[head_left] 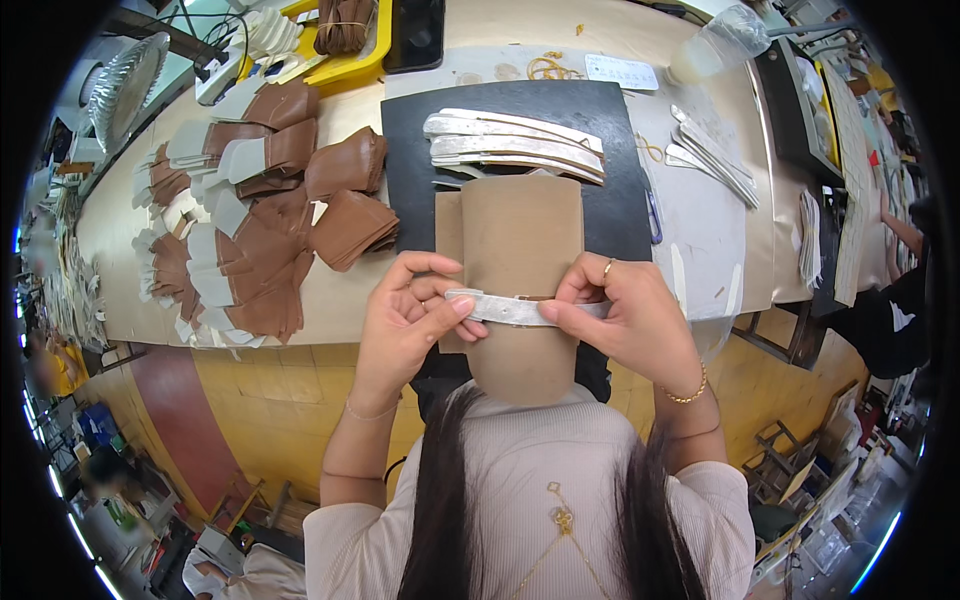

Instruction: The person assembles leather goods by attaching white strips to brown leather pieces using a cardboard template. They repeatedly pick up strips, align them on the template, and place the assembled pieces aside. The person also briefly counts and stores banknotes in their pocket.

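Observation:
A narrow whitish-grey strip (512,309) with a thin brown edge lies crosswise over a tan, round-ended panel (522,235). My left hand (408,312) pinches the strip's left end between thumb and fingertips. Near the other end, my right hand (632,312) grips it, the thumb on its face and the fingers curled behind. The panel's rounded near end hangs past the table's front edge toward me. Beneath its far part is a black mat (415,150), where several similar pale strips (515,138) lie in a stack just beyond the panel.
Fanned stacks of brown leather pieces (275,220) cover the table's left side. A yellow tray (350,62) and a dark phone-like slab (415,35) stand at the back. Right of the mat lie long pale strips (715,160), a blue-handled tool (654,217) and a clear plastic bottle (722,45).

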A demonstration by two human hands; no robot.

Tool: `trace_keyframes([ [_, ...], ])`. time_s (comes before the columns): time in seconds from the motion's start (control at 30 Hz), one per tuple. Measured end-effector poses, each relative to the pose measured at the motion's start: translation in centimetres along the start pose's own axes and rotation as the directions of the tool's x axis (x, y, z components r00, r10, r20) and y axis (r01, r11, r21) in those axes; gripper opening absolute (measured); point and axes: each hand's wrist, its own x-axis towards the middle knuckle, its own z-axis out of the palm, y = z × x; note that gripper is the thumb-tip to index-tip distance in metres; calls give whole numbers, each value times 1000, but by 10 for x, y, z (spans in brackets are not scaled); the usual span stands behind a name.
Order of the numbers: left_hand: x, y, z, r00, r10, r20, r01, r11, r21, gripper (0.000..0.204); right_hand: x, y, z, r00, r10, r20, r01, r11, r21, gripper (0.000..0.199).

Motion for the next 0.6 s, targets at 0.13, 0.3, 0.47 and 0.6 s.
trace_keyframes([
  [0.13,2,-2,-3,1000,1,-7,-1,999,35,31,-1,2,0,1000,-16,-24,15,999,-41,24],
  [0.3,4,-5,-6,1000,-7,17,7,1000,3,34,-2,9,1,999,14,-40,-18,995,-100,26],
  [0.47,-3,-6,-12,997,71,8,-71,997,20,38,-15,23,-18,990,132,56,-136,989,61,26],
  [0.6,-3,-9,-24,994,106,0,-106,994,23,42,-23,41,-28,984,160,81,-174,961,216,23],
])
